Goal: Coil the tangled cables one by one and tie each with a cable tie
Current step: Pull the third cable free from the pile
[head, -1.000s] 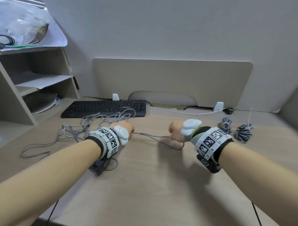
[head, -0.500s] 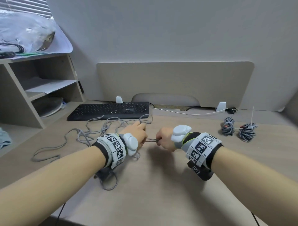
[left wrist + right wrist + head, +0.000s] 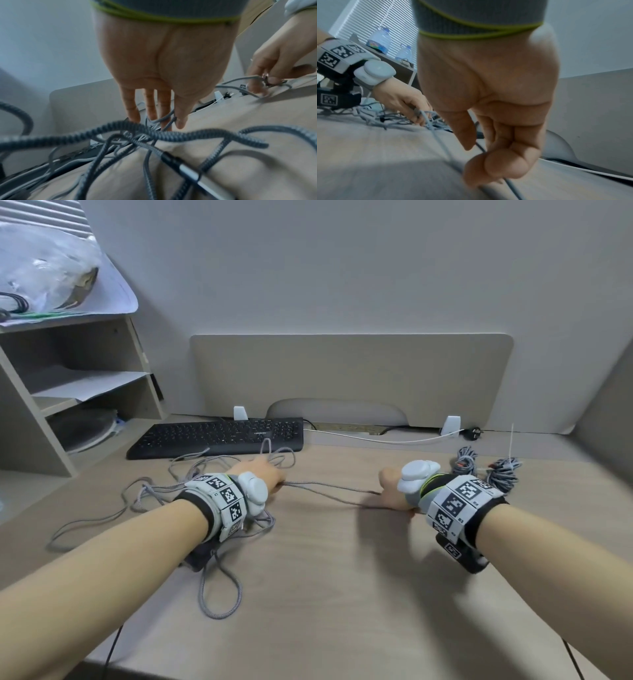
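A tangle of grey braided cables (image 3: 191,470) lies on the desk's left half, with a loop (image 3: 219,594) toward the front edge. One grey cable (image 3: 329,491) runs taut between my hands. My left hand (image 3: 279,479) pinches it at the edge of the tangle; in the left wrist view the strand crosses between thumb and fingers (image 3: 169,120). My right hand (image 3: 388,487) grips the other end, fingers curled round the cable (image 3: 447,151). Two coiled bundles (image 3: 466,461) (image 3: 506,474) lie at the right, one with a white cable tie (image 3: 512,440) sticking up.
A black keyboard (image 3: 219,436) sits behind the tangle, and a shelf unit (image 3: 68,392) stands at the left. A white cable (image 3: 376,438) runs along the back under the beige divider panel (image 3: 342,378). Bare desk surface (image 3: 342,577) lies in front of both hands.
Half a second ago my hands met at the middle of the desk. They have since moved apart, the right one going right, drawing the grey cable taut out of the tangle.
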Motion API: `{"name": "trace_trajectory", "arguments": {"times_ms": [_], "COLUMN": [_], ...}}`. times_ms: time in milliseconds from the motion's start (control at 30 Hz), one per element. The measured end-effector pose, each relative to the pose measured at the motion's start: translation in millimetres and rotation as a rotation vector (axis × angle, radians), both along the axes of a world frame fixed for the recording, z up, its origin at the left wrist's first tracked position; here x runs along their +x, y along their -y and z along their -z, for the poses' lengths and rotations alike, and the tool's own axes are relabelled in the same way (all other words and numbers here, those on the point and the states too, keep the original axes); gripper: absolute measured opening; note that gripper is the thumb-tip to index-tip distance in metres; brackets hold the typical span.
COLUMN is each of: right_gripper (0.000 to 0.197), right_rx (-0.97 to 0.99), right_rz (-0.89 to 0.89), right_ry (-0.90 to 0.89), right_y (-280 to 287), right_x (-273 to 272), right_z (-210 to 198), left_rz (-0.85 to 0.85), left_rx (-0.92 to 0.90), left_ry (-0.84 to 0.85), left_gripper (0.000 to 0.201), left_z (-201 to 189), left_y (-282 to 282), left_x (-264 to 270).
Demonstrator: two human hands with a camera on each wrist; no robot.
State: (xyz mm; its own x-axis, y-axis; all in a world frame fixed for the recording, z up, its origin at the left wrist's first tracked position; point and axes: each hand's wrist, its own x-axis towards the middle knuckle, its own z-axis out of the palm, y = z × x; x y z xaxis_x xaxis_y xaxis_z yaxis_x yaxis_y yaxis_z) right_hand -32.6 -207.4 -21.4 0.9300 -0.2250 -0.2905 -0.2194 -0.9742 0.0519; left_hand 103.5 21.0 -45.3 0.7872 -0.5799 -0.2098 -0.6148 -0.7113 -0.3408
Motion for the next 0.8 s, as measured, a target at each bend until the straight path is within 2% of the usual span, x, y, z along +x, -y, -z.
{"name": "trace_trajectory", "arguments": {"times_ms": [67,133,267,400,500,567,800], "right_gripper": [0.054,0.062,0.043,0.024,0.020,0.018,0.014], "right_rx": [0.030,0.132,0.226,0.161,0.160,0.157,0.147], "right_rz": [0.001,-0.050,-0.186,-0.235,-0.243,-0.215,-0.027], "right_ry": [0.020,0.088,0.147,0.114,0.067,0.071,0.056], "right_y": [-11,-25,-61,-78,-65,-46,14], "right_x": [5,15,22,29,29,26,14], "right_z": [-5,-1,8,11,13,17,20], "left_rz": [0.014,0.047,0.028,0.026,0.057,0.039,0.004], "left_rx": [0.040,0.085,0.102,-0.026,0.039,0.078,0.076], "left_ry": [-0.015,0.007,0.002,-0.063,-0.033,-0.020,-0.041], "left_gripper": [0.026,0.027,0.027,0.022,0.015,0.020,0.019], "left_z": [-1,-2,-3,1,2,0,-14], "left_y": [7,14,28,35,26,18,26], "left_x": [-3,-4,-10,-21,-26,-27,-22]}}
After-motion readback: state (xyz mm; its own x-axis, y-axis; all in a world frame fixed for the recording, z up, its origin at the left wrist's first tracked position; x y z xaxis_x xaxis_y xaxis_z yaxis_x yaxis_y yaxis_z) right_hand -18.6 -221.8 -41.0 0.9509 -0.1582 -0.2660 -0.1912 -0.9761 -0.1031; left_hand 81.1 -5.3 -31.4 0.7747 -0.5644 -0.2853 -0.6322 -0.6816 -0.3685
